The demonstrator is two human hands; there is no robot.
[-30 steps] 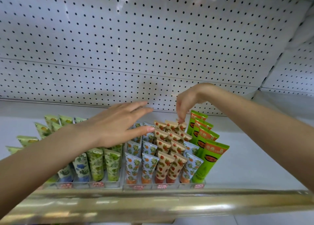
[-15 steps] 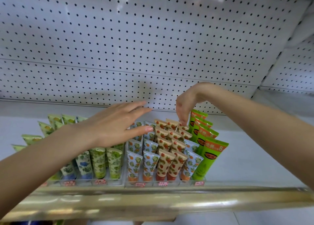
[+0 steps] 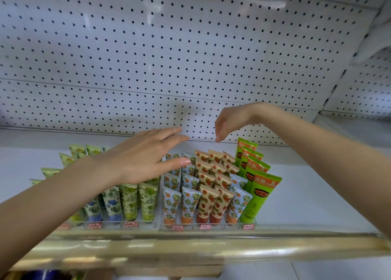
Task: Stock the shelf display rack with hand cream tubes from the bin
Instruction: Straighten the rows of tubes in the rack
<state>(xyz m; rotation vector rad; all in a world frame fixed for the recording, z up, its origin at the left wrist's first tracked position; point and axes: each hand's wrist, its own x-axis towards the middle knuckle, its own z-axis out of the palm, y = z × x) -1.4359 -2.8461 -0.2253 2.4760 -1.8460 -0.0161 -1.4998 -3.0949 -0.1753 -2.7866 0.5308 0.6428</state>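
Patterned hand cream tubes (image 3: pixel 207 203) stand in rows in the clear plastic display rack (image 3: pixel 224 227) on the white shelf (image 3: pixel 306 195). Left hand (image 3: pixel 143 157) is flat above the left rows, fingers straight and spread. Right hand (image 3: pixel 230 121) hangs over the far strawberry-print tubes, fingers drooped together and gripping nothing. Tall bright-green tubes (image 3: pixel 260 193) stand at the rack's right end; a gold metal rail (image 3: pixel 211 250) fronts the near edge.

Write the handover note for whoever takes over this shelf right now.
Left hand: open, flat above the leaf-print tubes, holding nothing.
Right hand: empty, fingers hanging loose above the back strawberry tubes.
Display rack: visible lanes look filled, bright green tubes at its right end.
Bin not in view, so remaining stock is unknown; check it, then fill any gap.
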